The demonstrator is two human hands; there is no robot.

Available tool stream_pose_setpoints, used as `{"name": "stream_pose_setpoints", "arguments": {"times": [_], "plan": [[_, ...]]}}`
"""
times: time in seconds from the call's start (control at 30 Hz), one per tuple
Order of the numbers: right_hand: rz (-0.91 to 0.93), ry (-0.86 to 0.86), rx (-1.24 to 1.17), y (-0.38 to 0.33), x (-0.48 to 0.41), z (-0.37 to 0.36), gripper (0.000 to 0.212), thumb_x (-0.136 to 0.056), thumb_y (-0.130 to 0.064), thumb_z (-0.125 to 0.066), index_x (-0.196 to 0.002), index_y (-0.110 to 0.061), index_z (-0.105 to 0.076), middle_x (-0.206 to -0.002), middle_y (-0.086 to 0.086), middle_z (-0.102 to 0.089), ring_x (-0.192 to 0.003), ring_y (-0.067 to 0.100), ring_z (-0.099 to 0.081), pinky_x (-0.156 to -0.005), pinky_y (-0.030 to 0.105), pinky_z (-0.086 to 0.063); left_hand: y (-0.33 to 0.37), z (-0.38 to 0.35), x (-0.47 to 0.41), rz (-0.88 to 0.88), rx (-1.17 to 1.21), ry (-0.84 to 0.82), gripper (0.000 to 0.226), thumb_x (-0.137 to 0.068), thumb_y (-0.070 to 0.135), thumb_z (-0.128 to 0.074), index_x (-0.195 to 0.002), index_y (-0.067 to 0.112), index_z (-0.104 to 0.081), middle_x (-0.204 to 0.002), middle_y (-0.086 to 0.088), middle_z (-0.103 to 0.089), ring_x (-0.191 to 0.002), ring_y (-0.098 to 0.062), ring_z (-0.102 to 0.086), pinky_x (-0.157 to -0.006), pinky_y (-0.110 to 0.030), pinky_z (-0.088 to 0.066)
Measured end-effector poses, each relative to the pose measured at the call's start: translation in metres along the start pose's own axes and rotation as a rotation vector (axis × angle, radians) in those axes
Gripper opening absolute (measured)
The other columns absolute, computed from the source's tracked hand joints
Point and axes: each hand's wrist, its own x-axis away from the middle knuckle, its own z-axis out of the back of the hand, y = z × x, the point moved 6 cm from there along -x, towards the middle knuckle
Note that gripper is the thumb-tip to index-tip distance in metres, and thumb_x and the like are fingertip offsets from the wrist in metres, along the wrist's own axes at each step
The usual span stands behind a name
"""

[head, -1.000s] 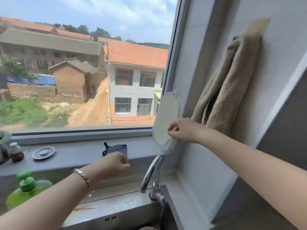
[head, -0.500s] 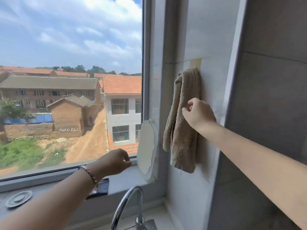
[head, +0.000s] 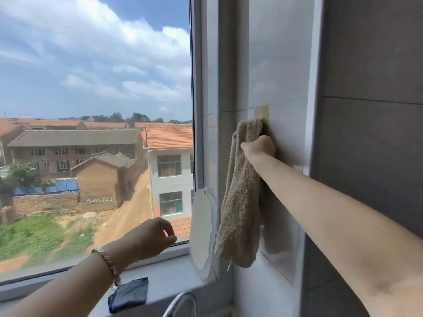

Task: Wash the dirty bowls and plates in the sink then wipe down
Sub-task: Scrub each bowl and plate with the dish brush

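Note:
A beige towel [head: 240, 202] hangs from an adhesive hook [head: 261, 113] on the white tiled wall right of the window. My right hand [head: 259, 147] grips the towel near its top, just under the hook. My left hand [head: 152, 239] hovers in front of the window with loosely curled fingers and holds nothing; a bracelet sits on that wrist. The sink, bowls and plates are out of view.
A white oval board [head: 201, 232] leans upright in the window corner on the sill [head: 169, 277]. A dark blue cloth [head: 129, 296] lies on the sill. The chrome faucet [head: 180, 304] arches at the bottom edge. A grey tiled wall [head: 370, 110] fills the right side.
My view tilted upward. My right hand left the white board, rose to the towel and closed around its top. My left hand stayed raised with fingers loosely curled.

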Motion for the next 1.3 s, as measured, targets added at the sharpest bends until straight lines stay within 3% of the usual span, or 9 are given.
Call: {"name": "stream_pose_setpoints", "arguments": {"times": [0.1,0.43,0.6,0.73,0.8,0.9,1.0,1.13,1.3], "plan": [[0.029,0.068,0.048,-0.007,0.004,0.000,0.037,-0.088,-0.020,-0.057,-0.119,-0.001,-0.052,-0.132,0.021,-0.045,-0.120,0.035,-0.046,-0.095,0.033,-0.041,0.002,0.003,0.001,-0.020,0.008,0.006,0.018,-0.090,0.029,-0.056,-0.072,0.029,-0.057,-0.080,0.006,-0.063,-0.078,-0.016,-0.063,-0.076,-0.026,-0.050],[0.526,0.232,-0.077,-0.043,-0.014,0.038,0.025,-0.083,0.002,-0.050,-0.107,0.001,-0.059,-0.105,0.020,-0.065,-0.098,0.032,-0.059,-0.078,0.026,-0.038,0.054,0.047,-0.017,-0.207,0.120,0.132,0.014,-0.091,0.022,-0.057,-0.077,0.025,-0.059,-0.083,-0.001,-0.069,-0.079,-0.018,-0.068,-0.080,-0.037,-0.056],[0.743,-0.040,0.122,-0.069,0.002,0.035,0.015,-0.077,0.003,-0.058,-0.088,-0.006,-0.062,-0.079,0.008,-0.054,-0.077,0.018,-0.046,-0.055,0.019,-0.026,0.074,0.085,-0.028,-0.260,0.075,0.368,0.016,-0.093,0.017,-0.053,-0.104,0.014,-0.065,-0.099,-0.005,-0.068,-0.083,-0.015,-0.063,-0.083,-0.034,-0.054],[0.730,-0.213,0.452,-0.033,0.018,0.027,0.018,-0.072,0.005,-0.053,-0.070,-0.013,-0.056,-0.078,0.008,-0.055,-0.078,0.025,-0.053,-0.063,0.027,-0.036,0.097,0.106,-0.047,-0.320,0.206,0.572,0.019,-0.093,0.013,-0.053,-0.105,0.006,-0.064,-0.100,-0.010,-0.067,-0.083,-0.018,-0.058,-0.070,-0.027,-0.048],[0.666,-0.232,0.527,-0.015,0.019,0.030,0.017,-0.071,0.006,-0.050,-0.063,-0.009,-0.051,-0.078,0.012,-0.057,-0.078,0.031,-0.056,-0.062,0.033,-0.040,0.116,0.108,-0.072,-0.326,0.312,0.549,0.020,-0.092,0.013,-0.054,-0.105,0.001,-0.065,-0.101,-0.012,-0.067,-0.080,-0.018,-0.058,-0.062,-0.023,-0.047],[0.624,-0.175,0.536,-0.013,0.020,0.046,0.015,-0.070,0.005,-0.049,-0.074,-0.003,-0.061,-0.079,0.013,-0.060,-0.077,0.034,-0.058,-0.066,0.038,-0.051,0.150,0.103,-0.111,-0.333,0.435,0.417,0.028,-0.090,0.022,-0.060,-0.109,0.002,-0.063,-0.104,-0.011,-0.066,-0.083,-0.022,-0.062,-0.075,-0.032,-0.054],[0.630,-0.153,0.553,-0.009,0.026,0.061,0.022,-0.070,0.005,-0.051,-0.062,-0.015,-0.048,-0.068,0.005,-0.051,-0.073,0.028,-0.053,-0.053,0.028,-0.037,0.178,0.087,-0.134,-0.354,0.522,0.284,0.017,-0.088,0.029,-0.062,-0.099,0.015,-0.058,-0.097,-0.006,-0.061,-0.084,-0.020,-0.061,-0.069,-0.028,-0.049],[0.651,-0.147,0.544,0.006,0.040,0.078,0.023,-0.070,0.003,-0.054,-0.073,-0.019,-0.055,-0.078,0.007,-0.056,-0.079,0.029,-0.055,-0.060,0.028,-0.036,0.205,0.049,-0.150,-0.352,0.568,0.055,0.044,-0.085,0.040,-0.063,-0.114,0.009,-0.058,-0.104,-0.005,-0.065,-0.083,-0.012,-0.058,-0.067,-0.021,-0.049],[0.676,-0.130,0.559,0.018,0.048,0.082,0.022,-0.066,0.001,-0.054,-0.080,-0.012,-0.065,-0.084,0.012,-0.065,-0.085,0.032,-0.058,-0.070,0.036,-0.048,0.212,0.042,-0.157,-0.386,0.595,0.239,0.021,-0.084,0.025,-0.069,-0.080,0.005,-0.063,-0.071,-0.004,-0.062,-0.063,-0.016,-0.056,-0.060,-0.028,-0.050]]}}
